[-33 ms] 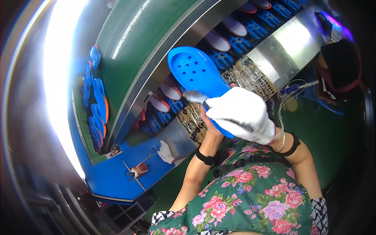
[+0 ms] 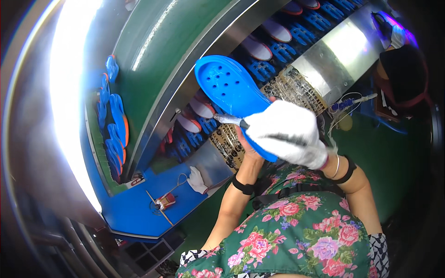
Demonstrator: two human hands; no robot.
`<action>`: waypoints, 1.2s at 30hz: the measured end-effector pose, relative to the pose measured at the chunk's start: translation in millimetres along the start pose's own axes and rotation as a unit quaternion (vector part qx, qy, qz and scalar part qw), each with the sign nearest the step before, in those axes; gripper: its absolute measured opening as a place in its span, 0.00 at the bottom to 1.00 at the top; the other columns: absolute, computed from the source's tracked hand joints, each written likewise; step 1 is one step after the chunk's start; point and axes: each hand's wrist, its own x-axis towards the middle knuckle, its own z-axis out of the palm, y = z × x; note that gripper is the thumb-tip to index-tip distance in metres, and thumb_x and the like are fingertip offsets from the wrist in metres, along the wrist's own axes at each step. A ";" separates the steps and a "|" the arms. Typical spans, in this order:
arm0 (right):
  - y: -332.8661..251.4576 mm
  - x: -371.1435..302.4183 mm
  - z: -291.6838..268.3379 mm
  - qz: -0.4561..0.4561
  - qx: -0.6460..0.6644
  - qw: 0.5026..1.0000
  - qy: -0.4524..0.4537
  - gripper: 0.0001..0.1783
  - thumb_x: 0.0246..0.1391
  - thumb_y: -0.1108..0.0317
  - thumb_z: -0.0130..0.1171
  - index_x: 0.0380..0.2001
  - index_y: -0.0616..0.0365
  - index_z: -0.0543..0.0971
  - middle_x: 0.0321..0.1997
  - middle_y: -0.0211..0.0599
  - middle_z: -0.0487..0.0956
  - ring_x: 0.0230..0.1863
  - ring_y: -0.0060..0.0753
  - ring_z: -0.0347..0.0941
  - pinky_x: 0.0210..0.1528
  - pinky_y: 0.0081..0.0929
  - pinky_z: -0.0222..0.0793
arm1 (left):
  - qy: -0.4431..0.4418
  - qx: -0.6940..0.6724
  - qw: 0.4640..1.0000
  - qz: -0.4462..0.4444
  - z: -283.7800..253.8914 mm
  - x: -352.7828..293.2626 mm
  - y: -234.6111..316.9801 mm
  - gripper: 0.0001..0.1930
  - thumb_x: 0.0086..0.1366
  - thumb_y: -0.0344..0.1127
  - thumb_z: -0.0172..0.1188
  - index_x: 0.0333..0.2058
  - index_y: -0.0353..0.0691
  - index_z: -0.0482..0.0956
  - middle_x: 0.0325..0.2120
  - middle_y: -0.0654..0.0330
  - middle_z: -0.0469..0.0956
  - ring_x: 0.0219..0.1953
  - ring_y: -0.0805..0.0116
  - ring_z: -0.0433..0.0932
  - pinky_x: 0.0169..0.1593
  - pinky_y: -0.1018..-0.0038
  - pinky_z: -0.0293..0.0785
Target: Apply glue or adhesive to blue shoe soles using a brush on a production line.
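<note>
A blue moulded shoe sole (image 2: pixel 229 90) with several round holes in its upper end is tilted across the middle of the view. Its raised rim encloses a surface with glossy, wet-looking patches. My bare left hand (image 2: pixel 247 144) is closed round the sole from below, most of its fingers hidden behind it. Over the sole's lower part, my right hand (image 2: pixel 287 132) in a white glove is closed on a slim brush-like tool (image 2: pixel 228 119). The tool's silver-grey end points left, beside the sole's left edge; the glove hides its handle.
Behind the sole, shoe uppers (image 2: pixel 257 48) and blue soles (image 2: pixel 302 34) line a conveyor. More blue soles (image 2: pixel 118 116) lie on the green surface at left. A red pot (image 2: pixel 166 201) and white glove (image 2: pixel 196 180) sit on the blue table (image 2: pixel 134 208). Another person's gloved hand (image 2: pixel 397 37) is far right.
The sole has shifted slightly left in my left hand. My right hand has turned a little, and the tool's end, blurred before, now shows more sharply, pointing left.
</note>
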 end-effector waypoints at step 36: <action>18.2 -41.5 -2.7 -0.064 -0.074 0.991 -0.090 0.14 0.49 0.70 0.73 0.41 0.50 0.88 0.44 0.35 0.88 0.42 0.40 0.84 0.46 0.35 0.80 | -0.192 -0.237 0.952 0.006 6.4 42.1 29.2 0.57 0.51 0.78 0.66 0.72 0.52 0.58 0.62 0.38 0.68 0.57 0.29 0.73 0.59 0.36 0.73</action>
